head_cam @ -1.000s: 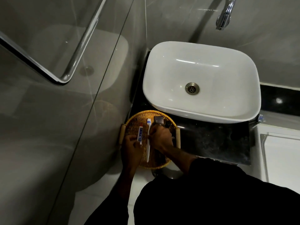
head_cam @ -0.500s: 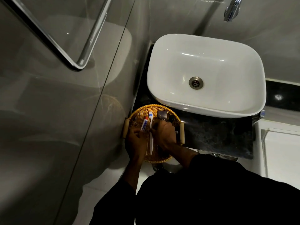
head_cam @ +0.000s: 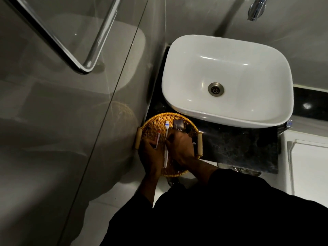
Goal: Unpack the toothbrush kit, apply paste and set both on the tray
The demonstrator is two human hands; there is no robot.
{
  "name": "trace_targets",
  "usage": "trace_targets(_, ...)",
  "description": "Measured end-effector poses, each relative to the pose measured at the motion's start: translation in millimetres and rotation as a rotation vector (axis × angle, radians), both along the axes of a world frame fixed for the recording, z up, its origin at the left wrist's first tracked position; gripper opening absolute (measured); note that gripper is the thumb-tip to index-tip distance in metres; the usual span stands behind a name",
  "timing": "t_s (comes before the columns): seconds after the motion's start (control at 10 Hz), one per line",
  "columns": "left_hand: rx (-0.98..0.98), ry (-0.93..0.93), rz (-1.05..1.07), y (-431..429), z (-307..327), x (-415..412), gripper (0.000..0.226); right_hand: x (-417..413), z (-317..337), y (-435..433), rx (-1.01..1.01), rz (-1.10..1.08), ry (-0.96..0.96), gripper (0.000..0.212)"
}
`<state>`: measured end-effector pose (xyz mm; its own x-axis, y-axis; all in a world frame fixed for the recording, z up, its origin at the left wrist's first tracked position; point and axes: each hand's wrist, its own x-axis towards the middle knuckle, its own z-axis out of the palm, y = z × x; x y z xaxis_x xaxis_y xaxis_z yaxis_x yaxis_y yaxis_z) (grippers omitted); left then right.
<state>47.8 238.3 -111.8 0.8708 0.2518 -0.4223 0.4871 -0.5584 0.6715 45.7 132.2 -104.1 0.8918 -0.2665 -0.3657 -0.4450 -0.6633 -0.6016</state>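
I'm looking down into a grey-tiled bathroom, a glass shower panel (head_cam: 74, 107) with a chrome rail on my left and a white basin (head_cam: 229, 80) sitting on a dark stone counter (head_cam: 236, 148) ahead. At the counter's near-left corner, just in front of the basin, rests the round wicker tray (head_cam: 150, 124) with its two wooden handles. My left hand (head_cam: 150, 153) lies over the tray's left side, fingers curled around the small toothpaste tube (head_cam: 157, 138), whose cap end points away from me. My right hand (head_cam: 181, 148) covers the tray's right half, fingertips pinching the white toothbrush (head_cam: 166, 137) partway along its handle; the brush lies lengthwise down the tray's middle, head toward the basin, with a blue streak on the bristles that I take to be paste. A dark kit box (head_cam: 178, 125) sits at the tray's far edge. I judge this the last step, setting both down. Next I'd loosen both grips and lift clear without rolling the brush onto its bristles or nudging the tube.
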Motion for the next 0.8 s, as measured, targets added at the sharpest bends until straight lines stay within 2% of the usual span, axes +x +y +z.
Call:
trace_targets(0.3,0.137,-0.002,-0.117,-3.2,3.8,-1.7,0.034,-1.9,0.1,-1.9,-0.004,0.022,-0.016,0.026)
trace_targets(0.5,0.279,-0.002,-0.207,-6.4,4.9,-5.1,0.046,-3.0,1.4,-5.4,0.037,0.001,-0.037,0.02)
trace_targets(0.7,0.302,-0.009,-0.206,-7.2,6.0,-9.3,0.047,-7.9,6.8,-5.5,0.111,0.011,-0.085,0.011)
trace_targets(0.8,0.307,-0.012,-0.199,-7.2,4.8,-13.2,0.052,-11.3,13.2,-6.2,0.216,-0.015,-0.104,0.004)
